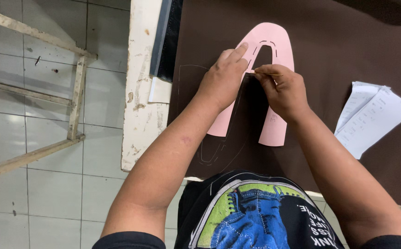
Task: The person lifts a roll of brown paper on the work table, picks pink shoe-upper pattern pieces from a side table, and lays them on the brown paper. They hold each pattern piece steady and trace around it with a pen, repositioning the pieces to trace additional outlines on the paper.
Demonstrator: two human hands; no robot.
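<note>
Pink template (274, 46) lies flat on brown sheet (339, 55), mid-table. Left hand (222, 80) presses template's left leg, fingers spread flat, gripping nothing. Right hand (284, 90) at template's inner edge, fingers pinched shut on thin marking stick (269, 74). Risk: left-hand pressure eases, template slides, traced line wanders. Folded papers (371, 115) lie right of template, well apart.

one pink U-shaped pattern (274, 50), one brown sheet (348, 55), two hands (223, 80), one folded paper (371, 117), one thin marking stick (269, 74)
</note>
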